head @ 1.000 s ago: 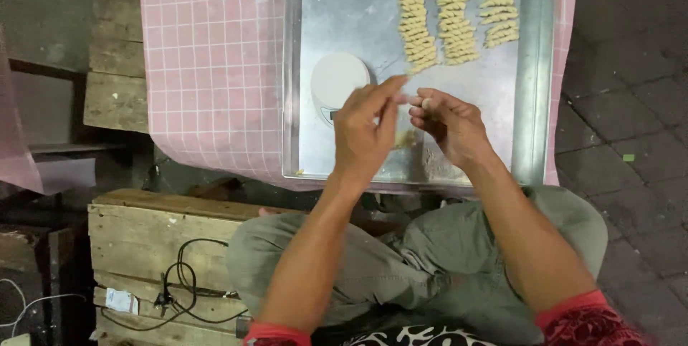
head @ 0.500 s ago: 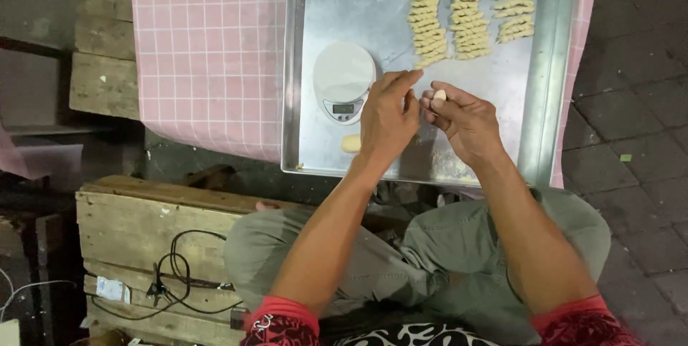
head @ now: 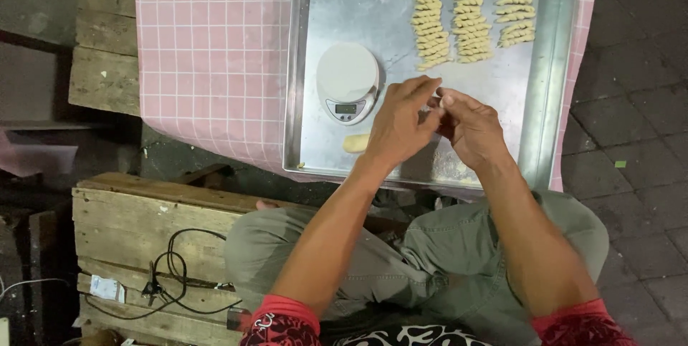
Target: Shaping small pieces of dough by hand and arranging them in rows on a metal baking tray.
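Observation:
My left hand [head: 398,127] and my right hand [head: 469,127] meet fingertip to fingertip above a large metal tray [head: 308,66]. Between the fingers of both is a small pale piece of dough [head: 438,102], mostly hidden. Three rows of twisted dough pieces [head: 469,11] lie at the far end of the tray. A small white kitchen scale [head: 347,81] stands on the tray just left of my left hand. A pale lump of dough [head: 355,143] lies near the tray's front edge, below the scale.
The tray rests on a pink checked cloth [head: 211,52]. A wooden pallet [head: 143,224] with a black cable [head: 172,274] is at lower left. Dark paving bricks [head: 634,117] lie to the right. My knees in grey trousers [head: 430,253] are below the tray.
The view has shifted so the tray, scale and dough rows sit lower and more fully in view. My hands stay joined at the fingertips on the dough piece.

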